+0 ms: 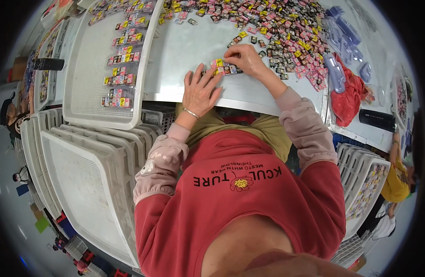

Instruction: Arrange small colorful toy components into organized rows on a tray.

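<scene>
On the silver table [175,55], a short block of small coloured pieces [228,69] lies between my hands, with pink, yellow and dark faces showing. My left hand [201,92] has its fingers spread, the tips beside the left end of these pieces. From the right, my right hand [247,59] reaches over their far edge with thumb and forefinger pinched together. Whatever sits in that pinch is too small or too hidden to make out. Just beyond, a large loose heap of similar small pieces [286,34] spreads over the far right of the table.
At the left, a white tray [85,69] holds a column of grouped pieces [122,55]. Stacked white trays [78,171] stand below it. Clear purplish plastic packaging [349,32], a red cloth [346,94] and a black cylinder [376,119] lie right. Other people work around the edges.
</scene>
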A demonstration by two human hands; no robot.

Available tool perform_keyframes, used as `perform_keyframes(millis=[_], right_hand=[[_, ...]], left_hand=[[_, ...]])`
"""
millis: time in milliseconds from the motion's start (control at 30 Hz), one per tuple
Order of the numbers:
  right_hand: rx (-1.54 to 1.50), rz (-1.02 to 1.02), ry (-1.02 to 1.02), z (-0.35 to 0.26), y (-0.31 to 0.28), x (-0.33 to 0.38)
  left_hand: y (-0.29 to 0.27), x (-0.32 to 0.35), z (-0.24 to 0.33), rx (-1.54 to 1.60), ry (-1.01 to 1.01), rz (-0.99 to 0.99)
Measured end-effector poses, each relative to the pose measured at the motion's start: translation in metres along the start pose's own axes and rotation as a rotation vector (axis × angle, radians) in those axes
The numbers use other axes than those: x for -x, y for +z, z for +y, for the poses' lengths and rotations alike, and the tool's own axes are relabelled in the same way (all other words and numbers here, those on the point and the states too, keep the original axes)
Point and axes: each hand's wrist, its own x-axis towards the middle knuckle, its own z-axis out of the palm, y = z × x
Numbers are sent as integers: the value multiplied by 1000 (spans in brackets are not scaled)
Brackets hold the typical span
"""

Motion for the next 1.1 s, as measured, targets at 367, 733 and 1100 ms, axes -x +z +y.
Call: perform_keyframes(millis=[367, 733, 1100], right_hand=[[246, 146, -286, 4, -18, 1], [-139, 267, 128, 15, -36, 72], [256, 82, -149, -4, -39, 70]], left_hand=[[5, 2, -7, 126, -41, -15], [11, -6, 16, -43, 61, -148], [-14, -8, -30, 538, -223, 236]])
